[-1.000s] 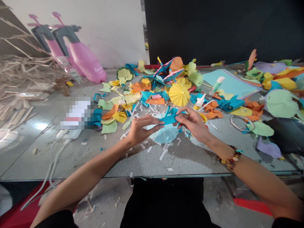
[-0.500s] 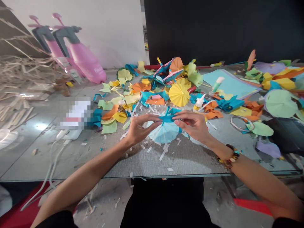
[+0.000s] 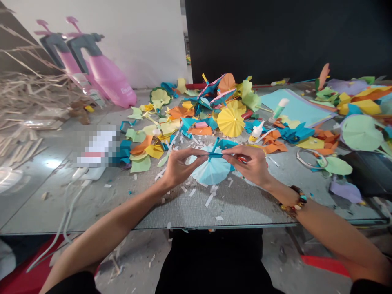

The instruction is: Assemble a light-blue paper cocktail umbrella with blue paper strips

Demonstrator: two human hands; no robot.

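Note:
Between both hands is a narrow strip of blue paper [image 3: 215, 155], stretched level and folded or rolled thin. My left hand [image 3: 180, 166] pinches its left end between thumb and fingers. The right end is pinched by my right hand [image 3: 252, 164], which has a beaded bracelet [image 3: 296, 201] at the wrist. Just beneath the strip lies a pleated light-blue paper umbrella [image 3: 211, 173] on the table, its blue paper stick [image 3: 216, 143] pointing up behind the strip. More blue paper [image 3: 228, 144] lies behind my right fingers, which partly cover something red.
Coloured paper pieces and a yellow paper umbrella [image 3: 231, 119] cover the back. A glue bottle [image 3: 256, 131] and glue stick [image 3: 281, 108] stand right of centre. Pink spray bottles [image 3: 112, 79], a phone [image 3: 99, 143] with cables and wooden sticks [image 3: 23, 149] are left. A tape roll [image 3: 311, 158] lies right.
The blue paper between my fingers has gone from a wider flap to a narrow strip. My right fingers have shifted slightly; both hands stay in nearly the same place.

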